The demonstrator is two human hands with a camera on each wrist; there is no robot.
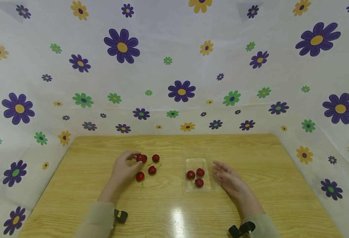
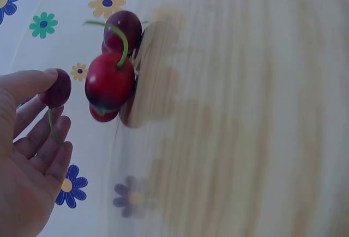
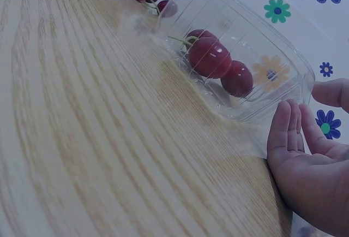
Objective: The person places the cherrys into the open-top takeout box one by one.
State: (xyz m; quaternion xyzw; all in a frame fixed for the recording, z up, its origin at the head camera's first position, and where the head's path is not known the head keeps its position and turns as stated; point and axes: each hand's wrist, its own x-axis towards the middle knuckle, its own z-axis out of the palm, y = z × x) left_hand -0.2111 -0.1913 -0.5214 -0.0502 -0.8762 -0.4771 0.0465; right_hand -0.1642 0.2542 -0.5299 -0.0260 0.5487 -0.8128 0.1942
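Note:
Between thumb and fingertips, my left hand [image 1: 124,168] pinches a dark red cherry [image 2: 60,88], its green stem hanging down toward the palm. Several more cherries [image 1: 152,170] with stems lie on the table close to that hand, one of them right behind the pinched cherry in the head view. Right of them stands a clear plastic container [image 1: 187,189] holding three cherries [image 1: 199,182]. My right hand [image 1: 231,182] is at the container's right side, palm turned toward it and fingers relaxed. In the right wrist view its fingertips [image 3: 283,108] are right at the container's end wall.
The wooden table [image 1: 150,211] ends at the back and sides against a white cloth [image 1: 150,76] printed with flowers. A bare stretch of tabletop separates the loose cherries from the container. Small black cameras are strapped to both wrists by the sleeves [image 1: 98,216].

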